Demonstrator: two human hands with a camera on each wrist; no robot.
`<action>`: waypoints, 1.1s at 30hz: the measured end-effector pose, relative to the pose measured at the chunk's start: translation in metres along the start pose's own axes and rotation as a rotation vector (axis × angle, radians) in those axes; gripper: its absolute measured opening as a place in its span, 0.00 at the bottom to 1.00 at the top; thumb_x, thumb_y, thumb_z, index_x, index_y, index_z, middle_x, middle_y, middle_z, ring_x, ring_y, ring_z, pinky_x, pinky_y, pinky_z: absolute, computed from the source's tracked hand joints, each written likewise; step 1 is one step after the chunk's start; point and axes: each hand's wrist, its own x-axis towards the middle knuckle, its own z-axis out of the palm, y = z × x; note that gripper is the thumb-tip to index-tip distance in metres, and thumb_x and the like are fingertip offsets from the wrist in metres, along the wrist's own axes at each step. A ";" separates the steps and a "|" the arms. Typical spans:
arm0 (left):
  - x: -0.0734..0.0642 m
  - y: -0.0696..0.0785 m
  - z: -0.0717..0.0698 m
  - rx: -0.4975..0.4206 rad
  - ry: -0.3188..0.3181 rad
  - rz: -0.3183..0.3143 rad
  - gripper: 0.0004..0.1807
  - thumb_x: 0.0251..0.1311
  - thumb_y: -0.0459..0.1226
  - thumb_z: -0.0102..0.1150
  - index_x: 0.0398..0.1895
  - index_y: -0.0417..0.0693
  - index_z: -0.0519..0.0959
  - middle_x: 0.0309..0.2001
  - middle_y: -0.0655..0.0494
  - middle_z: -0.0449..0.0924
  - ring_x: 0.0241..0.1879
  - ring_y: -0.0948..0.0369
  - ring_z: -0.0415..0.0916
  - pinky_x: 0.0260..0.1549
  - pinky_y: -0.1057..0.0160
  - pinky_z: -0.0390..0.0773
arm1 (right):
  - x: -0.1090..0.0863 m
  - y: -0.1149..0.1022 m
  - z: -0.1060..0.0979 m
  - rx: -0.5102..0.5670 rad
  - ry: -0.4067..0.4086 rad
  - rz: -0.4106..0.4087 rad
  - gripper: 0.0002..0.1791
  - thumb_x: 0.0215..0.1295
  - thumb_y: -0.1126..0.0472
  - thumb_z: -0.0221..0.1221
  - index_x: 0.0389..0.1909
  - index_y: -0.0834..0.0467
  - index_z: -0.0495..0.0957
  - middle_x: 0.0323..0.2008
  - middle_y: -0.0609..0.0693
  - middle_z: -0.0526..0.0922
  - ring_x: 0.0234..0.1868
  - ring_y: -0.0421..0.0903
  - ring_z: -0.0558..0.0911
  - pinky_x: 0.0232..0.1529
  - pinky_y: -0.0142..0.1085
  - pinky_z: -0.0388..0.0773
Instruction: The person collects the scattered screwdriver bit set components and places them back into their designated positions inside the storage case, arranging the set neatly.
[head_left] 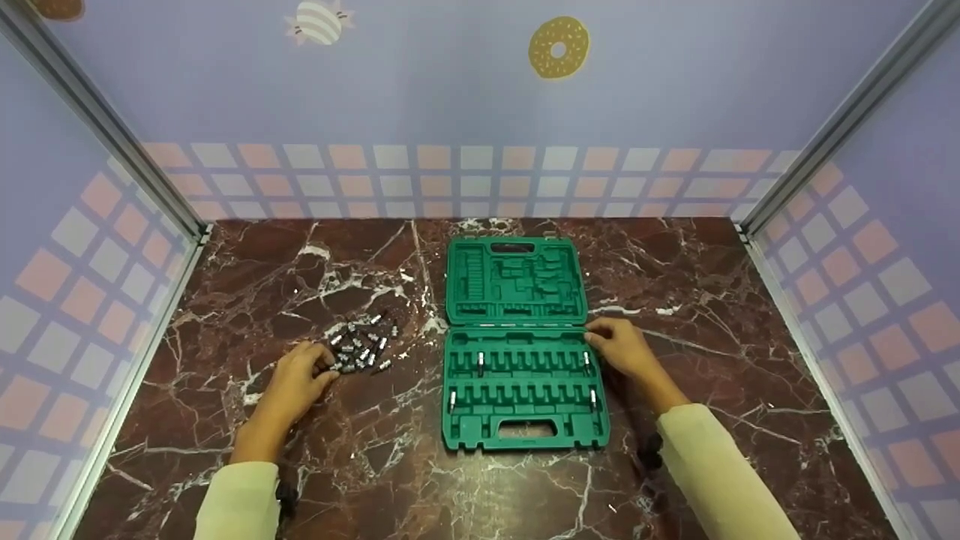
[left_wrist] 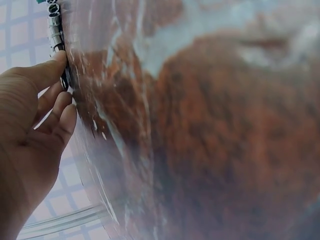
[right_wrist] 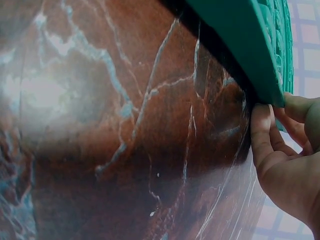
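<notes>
A green plastic tool case [head_left: 525,379] lies unfolded on the table, its moulded lid half [head_left: 517,281] toward the back wall. Several silver bit sockets with dark tips, one of them a bit socket [head_left: 481,364], stand in slots of its near half. My right hand [head_left: 619,345] grips the case's right edge near the hinge, thumb above and fingers beside and under the rim [right_wrist: 272,75]. To the left, my left hand [head_left: 300,373] is at the near left side of a loose pile of bit sockets [head_left: 364,345]. Its thumb and fingers pinch a bit socket [left_wrist: 64,77], partly hidden.
The table [head_left: 375,472] is dark red with white marbled veins. Patterned walls [head_left: 480,112] enclose it at the back and both sides, with metal strips [head_left: 112,120] in the corners. An oblong handle opening [head_left: 527,428] cuts through the case's near edge.
</notes>
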 end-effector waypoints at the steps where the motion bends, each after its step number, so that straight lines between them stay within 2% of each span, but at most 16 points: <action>1: 0.000 0.000 0.000 -0.002 0.001 0.004 0.10 0.55 0.27 0.73 0.34 0.40 0.80 0.35 0.48 0.78 0.36 0.53 0.78 0.39 0.51 0.80 | 0.000 0.000 0.000 -0.001 0.004 -0.004 0.14 0.76 0.61 0.59 0.56 0.62 0.83 0.50 0.62 0.86 0.38 0.49 0.83 0.40 0.44 0.81; 11: 0.002 -0.001 0.002 -0.044 -0.021 -0.019 0.10 0.53 0.24 0.72 0.38 0.37 0.81 0.32 0.47 0.81 0.31 0.55 0.79 0.37 0.54 0.82 | 0.000 0.001 0.001 0.003 0.010 -0.032 0.14 0.76 0.62 0.59 0.55 0.63 0.84 0.48 0.62 0.86 0.34 0.46 0.81 0.37 0.42 0.79; 20: -0.001 -0.003 -0.001 -0.092 -0.028 -0.085 0.08 0.57 0.25 0.71 0.40 0.35 0.84 0.33 0.46 0.80 0.31 0.56 0.80 0.31 0.65 0.79 | 0.000 -0.001 -0.001 0.002 -0.009 -0.016 0.14 0.76 0.61 0.59 0.56 0.62 0.83 0.50 0.62 0.86 0.38 0.49 0.83 0.41 0.45 0.81; 26: -0.001 -0.002 -0.002 -0.083 -0.013 -0.114 0.08 0.59 0.26 0.69 0.41 0.34 0.85 0.34 0.45 0.81 0.33 0.53 0.81 0.32 0.64 0.79 | -0.002 0.000 0.000 0.008 -0.003 -0.017 0.14 0.76 0.61 0.59 0.55 0.62 0.83 0.48 0.62 0.86 0.36 0.48 0.84 0.38 0.44 0.82; 33: 0.000 0.000 0.000 -0.077 0.023 -0.109 0.06 0.59 0.26 0.69 0.40 0.34 0.85 0.34 0.45 0.81 0.34 0.53 0.79 0.35 0.62 0.79 | -0.001 0.000 0.000 -0.006 0.011 -0.020 0.14 0.76 0.61 0.59 0.55 0.63 0.84 0.49 0.62 0.86 0.35 0.47 0.83 0.38 0.43 0.81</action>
